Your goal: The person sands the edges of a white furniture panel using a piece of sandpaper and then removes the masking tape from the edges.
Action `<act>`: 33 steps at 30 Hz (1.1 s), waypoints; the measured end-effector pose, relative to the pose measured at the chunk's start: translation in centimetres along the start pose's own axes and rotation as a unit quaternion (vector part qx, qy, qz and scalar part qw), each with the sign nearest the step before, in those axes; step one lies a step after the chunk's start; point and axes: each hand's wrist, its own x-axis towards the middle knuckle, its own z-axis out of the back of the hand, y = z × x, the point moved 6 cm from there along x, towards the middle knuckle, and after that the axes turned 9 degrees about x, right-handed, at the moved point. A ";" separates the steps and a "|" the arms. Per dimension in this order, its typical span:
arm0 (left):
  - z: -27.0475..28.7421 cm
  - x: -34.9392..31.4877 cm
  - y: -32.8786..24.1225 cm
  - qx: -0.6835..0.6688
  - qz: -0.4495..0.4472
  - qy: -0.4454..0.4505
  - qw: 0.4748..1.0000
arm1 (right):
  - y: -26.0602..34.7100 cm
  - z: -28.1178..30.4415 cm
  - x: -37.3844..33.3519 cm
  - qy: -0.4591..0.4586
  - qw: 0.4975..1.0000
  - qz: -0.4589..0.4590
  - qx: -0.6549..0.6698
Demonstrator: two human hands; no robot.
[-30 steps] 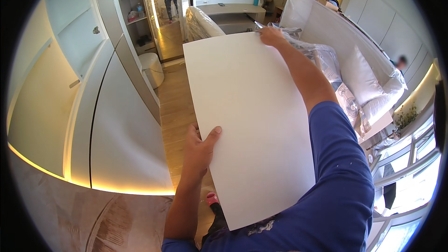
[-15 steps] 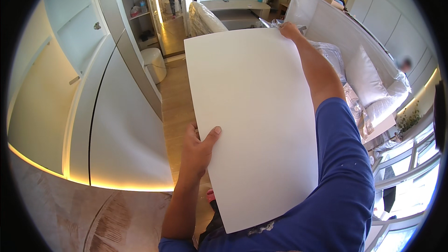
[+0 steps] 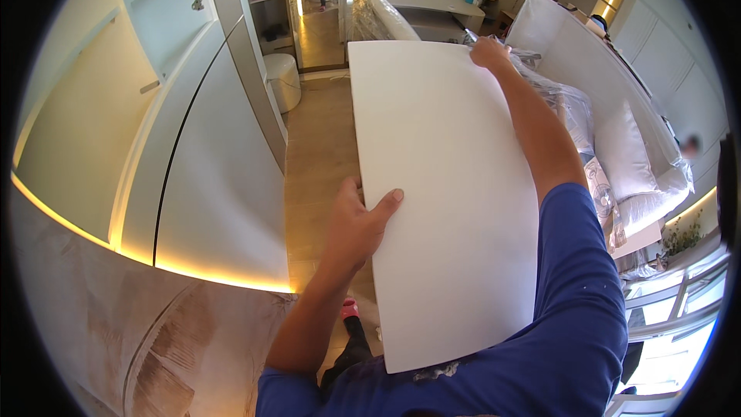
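A large white panel (image 3: 448, 208) stretches out before me, its near end against the front of my blue shirt. On its left edge my left hand (image 3: 361, 220) is closed, thumb lying on top and the fingers hidden underneath. At the far right corner my right hand (image 3: 489, 54) grips the panel, that arm reaching along its right edge. The fingertips of the right hand are partly out of sight behind the corner.
To the left stands a light cabinet (image 3: 224, 162) with glowing strips along its base. Plastic-wrapped furniture with a white pillow (image 3: 624, 150) fills the right. Ahead are a white stool (image 3: 283, 81), a desk (image 3: 428, 4) and a mirrored door with a person's reflection.
The panel and both hands have shifted right in the picture, the left hand also a little upward. My view has turned left and slightly down. Both hands keep their hold.
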 end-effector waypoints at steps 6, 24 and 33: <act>0.4 0.2 0.6 -0.017 -0.007 -0.003 1.000 | 13.4 -1.5 -2.9 0.026 0.992 0.120 0.044; 0.6 0.9 2.7 0.055 -0.029 -0.028 0.998 | 24.2 -2.5 -12.8 0.020 0.911 0.411 0.031; 0.8 1.3 2.6 0.025 -0.040 -0.031 0.998 | 20.7 3.7 -31.7 0.037 0.866 0.496 0.049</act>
